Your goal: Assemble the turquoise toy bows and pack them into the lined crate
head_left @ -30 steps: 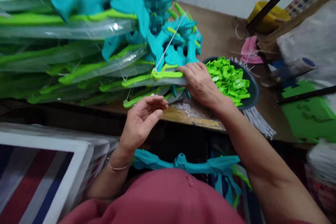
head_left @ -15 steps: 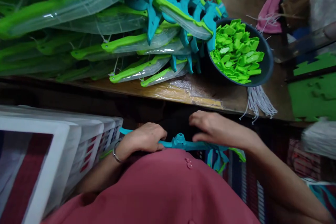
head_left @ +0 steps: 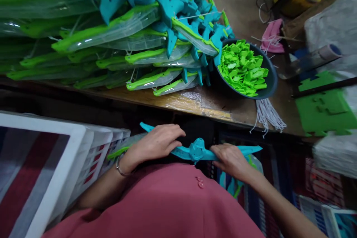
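A turquoise bow-shaped plastic piece (head_left: 197, 150), with a raised hub in its middle, lies across in front of my body. My left hand (head_left: 160, 140) is closed over its left arm, whose tip shows beyond the knuckles. On the other side of the hub, my right hand (head_left: 229, 159) has its fingers wrapped round the right arm. Below and behind both hands show green-edged clear plastic parts (head_left: 119, 151), partly hidden by my left wrist. Whether these join the turquoise piece I cannot tell.
Stacked turquoise, green and clear plastic assemblies (head_left: 150, 80) with white strings cover the wooden table (head_left: 178, 100). A dark bowl (head_left: 272, 85) holds small green pieces. White cords (head_left: 266, 115) hang over the table edge. A white plastic crate (head_left: 75, 134) stands at my left.
My right hand has come down from above the turquoise piece and closed on its right arm. The piece is raised slightly, and the view has shifted.
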The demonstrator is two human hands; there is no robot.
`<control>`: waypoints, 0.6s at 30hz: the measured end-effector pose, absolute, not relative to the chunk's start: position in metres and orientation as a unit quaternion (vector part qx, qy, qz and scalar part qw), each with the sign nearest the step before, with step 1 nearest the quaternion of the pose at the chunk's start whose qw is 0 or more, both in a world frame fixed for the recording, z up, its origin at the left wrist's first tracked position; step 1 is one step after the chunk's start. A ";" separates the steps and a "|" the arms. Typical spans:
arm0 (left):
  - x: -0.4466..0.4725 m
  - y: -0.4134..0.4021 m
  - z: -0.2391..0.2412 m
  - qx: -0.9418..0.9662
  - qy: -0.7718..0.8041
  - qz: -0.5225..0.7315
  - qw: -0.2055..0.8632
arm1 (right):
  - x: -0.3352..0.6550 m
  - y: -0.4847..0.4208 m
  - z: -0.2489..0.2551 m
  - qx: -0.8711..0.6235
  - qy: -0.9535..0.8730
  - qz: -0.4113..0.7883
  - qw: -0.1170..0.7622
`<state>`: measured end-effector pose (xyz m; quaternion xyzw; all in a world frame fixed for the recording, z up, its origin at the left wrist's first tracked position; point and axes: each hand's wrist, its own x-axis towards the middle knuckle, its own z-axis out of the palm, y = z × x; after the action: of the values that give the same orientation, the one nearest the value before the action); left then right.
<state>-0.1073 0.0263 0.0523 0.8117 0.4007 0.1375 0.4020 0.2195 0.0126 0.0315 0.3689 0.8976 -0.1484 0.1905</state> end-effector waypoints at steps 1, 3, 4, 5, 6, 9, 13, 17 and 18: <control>-0.110 0.025 0.061 0.801 0.384 0.214 0.405 | 0.230 0.020 0.038 0.377 0.902 -0.129 0.168; -0.116 0.020 0.081 0.768 0.316 0.330 0.449 | 0.251 0.035 0.052 0.388 0.909 -0.091 0.122; -0.117 0.017 0.089 0.746 0.271 0.358 0.491 | 0.260 0.042 0.058 0.395 0.910 -0.076 0.100; -0.118 0.014 0.095 0.722 0.227 0.367 0.540 | 0.266 0.047 0.063 0.402 0.910 -0.064 0.080; -0.118 0.012 0.098 0.699 0.190 0.360 0.588 | 0.270 0.052 0.067 0.412 0.907 -0.058 0.061; -0.109 0.010 0.089 0.663 0.199 0.285 0.663 | 0.268 0.058 0.072 0.437 0.896 -0.079 0.014; -0.088 0.015 0.055 0.590 0.379 0.268 0.660 | 0.240 0.054 0.072 0.436 0.886 -0.155 -0.021; -0.075 0.015 0.040 0.498 0.360 0.391 0.685 | 0.208 0.044 0.071 0.428 0.877 -0.215 -0.039; -0.073 0.014 0.041 0.489 0.359 0.412 0.680 | 0.200 0.043 0.071 0.431 0.874 -0.217 -0.052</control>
<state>-0.0734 0.0143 0.0409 0.4888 0.3593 0.4119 0.6800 0.1997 0.0426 0.0714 0.4309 0.8743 -0.2171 -0.0522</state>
